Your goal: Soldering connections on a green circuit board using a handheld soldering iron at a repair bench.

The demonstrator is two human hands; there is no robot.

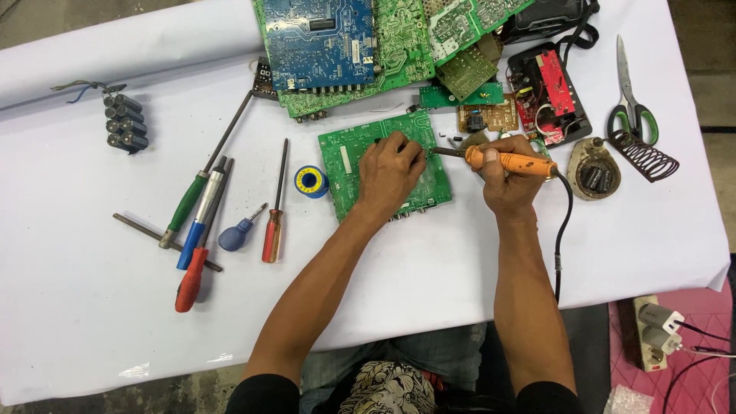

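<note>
Board: a green rectangular circuit board point(349, 157) lies flat near the middle of the white table covering point(429, 261).
Left hand: the left hand point(389, 173) rests palm down on the board, fingers curled; whether it pinches anything cannot be told.
Right hand: the right hand point(507, 178) is closed around the orange-handled soldering iron point(510, 162), whose dark metal tip points left and meets the board's right edge, just beside the left fingers.
Cord: a black cable point(563, 230) runs from the iron's handle toward the near table edge.
Containers: an open black case point(571, 103) to the upper right holds a red circuit module; a round, grimy holder point(592, 170) beside the right hand has dark lumps inside.
Nearby: a small blue and yellow solder spool point(311, 182) sits just left of the board; further left lie several screwdrivers point(201, 222) with red, blue and green handles.
Further out: a heap of green and blue circuit boards point(368, 46) at the far edge; green-handled scissors point(631, 96) and a wire coil stand point(645, 157) on the right; a bundle of dark cylinders point(125, 123) far left.
Room: grey floor around; a white power strip point(655, 331) on pink matting, lower right.
</note>
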